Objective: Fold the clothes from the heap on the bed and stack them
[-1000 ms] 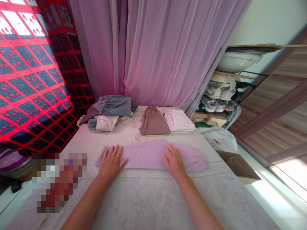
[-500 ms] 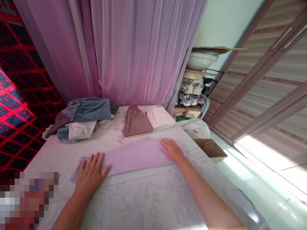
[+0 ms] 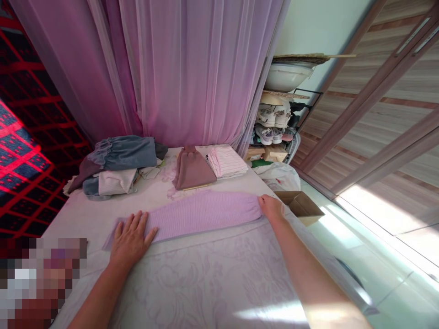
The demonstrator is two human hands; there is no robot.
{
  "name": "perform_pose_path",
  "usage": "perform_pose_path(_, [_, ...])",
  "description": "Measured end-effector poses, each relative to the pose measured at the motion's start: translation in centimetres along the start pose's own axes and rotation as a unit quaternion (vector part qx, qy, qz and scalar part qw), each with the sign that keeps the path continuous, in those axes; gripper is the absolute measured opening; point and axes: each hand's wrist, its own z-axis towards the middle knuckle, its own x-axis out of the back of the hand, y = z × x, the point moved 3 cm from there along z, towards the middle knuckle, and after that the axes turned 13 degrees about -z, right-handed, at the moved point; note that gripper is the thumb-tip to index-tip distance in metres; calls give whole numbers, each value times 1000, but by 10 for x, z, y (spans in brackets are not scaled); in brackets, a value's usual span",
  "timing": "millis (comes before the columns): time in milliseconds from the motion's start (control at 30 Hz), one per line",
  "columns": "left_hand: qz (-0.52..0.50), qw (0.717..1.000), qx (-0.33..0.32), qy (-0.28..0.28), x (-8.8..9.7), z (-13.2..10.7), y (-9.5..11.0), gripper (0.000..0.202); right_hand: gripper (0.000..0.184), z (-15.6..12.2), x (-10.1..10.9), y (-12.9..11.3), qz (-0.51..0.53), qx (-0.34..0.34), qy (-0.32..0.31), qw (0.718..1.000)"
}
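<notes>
A pair of lilac ribbed pants (image 3: 202, 212) lies flat and folded lengthwise across the bed. On its left end my left hand (image 3: 132, 237) rests palm down, fingers spread. My right hand (image 3: 272, 208) is closed on the gathered right end, with the fingertips partly hidden. Just beyond the pants is a folded brown garment (image 3: 195, 171) with a gathered end. Beside that sits a folded pink-and-white striped garment (image 3: 228, 162).
A heap with a blue-grey garment (image 3: 128, 153) and a white ribbed garment (image 3: 116, 182) lies at the far left of the bed (image 3: 192, 283). Right of the bed are an open cardboard box (image 3: 302, 208), a plastic bag (image 3: 281, 176) and a shoe rack (image 3: 308, 107). Purple curtains (image 3: 185, 68) hang behind.
My right hand has slid right from lying flat on the pants to gripping their gathered end, which now looks drawn straighter. My left hand stays on the left end.
</notes>
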Motion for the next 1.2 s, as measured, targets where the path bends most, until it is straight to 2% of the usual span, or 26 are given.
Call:
perform_pose_path(167, [15,1000,-8,6,0,-1,1,71,49,-12,-2,4,47,-32,25,998])
perform_pose_path(333, [20,1000,-10,12,0,-2,-1,71,32,-16,0,-2,113,19,8,993])
perform_pose_path(467, [23,1000,-10,11,0,-2,-1,71,27,-7,5,-2,126,-1,57,990])
perform_pose_path(667, [22,1000,-5,4,-1,0,-1,71,29,-10,-18,3,130,14,35,991])
perform_pose_path(733, [21,1000,-4,2,-1,1,-2,72,32,-11,-15,3,129,13,49,990])
perform_pose_path(800, [24,1000,-4,2,-2,1,-3,73,35,-14,-4,-3,118,27,85,989])
perform_pose_path(867, [28,1000,-4,2,-2,1,-3,74,39,-20,13,-21,105,72,141,982])
perform_pose_path(933, [33,999,-3,0,-2,1,-3,75,42,-29,25,-48,96,159,180,966])
perform_pose_path(967, [36,999,-3,-2,-2,1,-3,75,44,-35,27,-63,90,216,177,956])
perform_pose_path(1067, [46,999,-6,-4,-2,1,-2,73,50,-48,14,-95,51,355,96,929])
perform_pose_path(1133, [50,999,-8,-5,-1,1,-1,70,57,-49,-1,-99,28,368,30,929])
perform_pose_path(1200, [50,999,-7,-8,0,0,0,68,62,-47,-11,-94,17,351,-7,936])
